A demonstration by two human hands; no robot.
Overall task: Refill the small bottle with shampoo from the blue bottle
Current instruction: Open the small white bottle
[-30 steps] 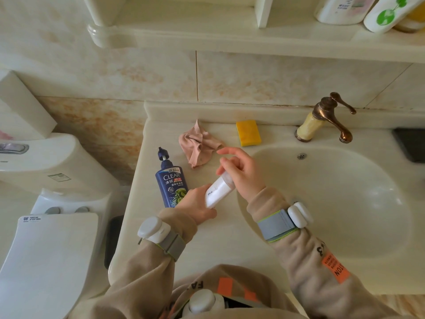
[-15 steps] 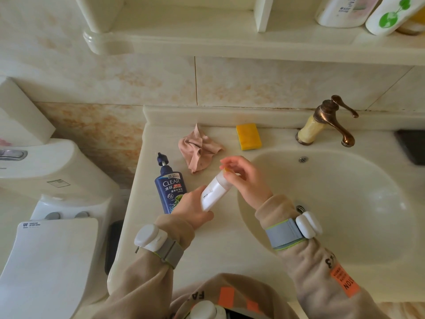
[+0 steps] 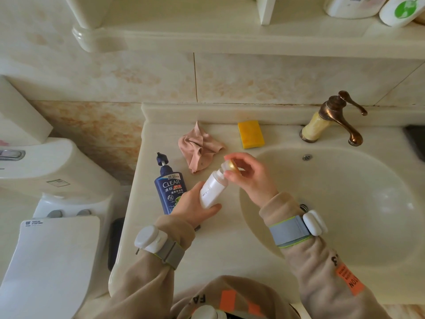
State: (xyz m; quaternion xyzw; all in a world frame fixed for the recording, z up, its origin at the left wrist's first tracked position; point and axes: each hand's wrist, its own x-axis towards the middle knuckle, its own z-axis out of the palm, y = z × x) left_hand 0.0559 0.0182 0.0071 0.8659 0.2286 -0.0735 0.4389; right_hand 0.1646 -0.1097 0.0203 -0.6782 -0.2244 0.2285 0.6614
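Cream stone bench (image 3: 230, 256) with a wide oval sink (image 3: 345, 203) sunk into its right half. Off the bench's left edge, a white toilet (image 3: 50, 226), lid down. Above the back edge, a pale shelf (image 3: 230, 38) carrying white bottles at the far right. At the back edge behind the sink, a bronze tap (image 3: 335, 116) on a cream base, spout toward the basin. Near the back left corner, a crumpled pink cloth (image 3: 199, 146); just right of it along the back edge, a yellow sponge (image 3: 250, 134), lying flat and apart from the cloth.

Upright near the left edge, in front of the cloth: blue bottle (image 3: 170, 187), dark pump head on top, "CLEAR" on the label, lower part hidden behind the left hand.

Held above the bench, between the blue bottle and the sink's left rim: small bottle (image 3: 212, 188), white, tilted with its neck up and to the right. Left hand (image 3: 195, 208) wrapped around the lower body of it, fingers curled closed. Right hand (image 3: 249, 178) at the neck, thumb and fingertips pinched on a small gold cap (image 3: 231, 166), remaining fingers loosely spread. Cap sitting right at the bottle's mouth; on or just off, cannot tell. Grey straps with white pucks on both wrists, beige sleeves below.
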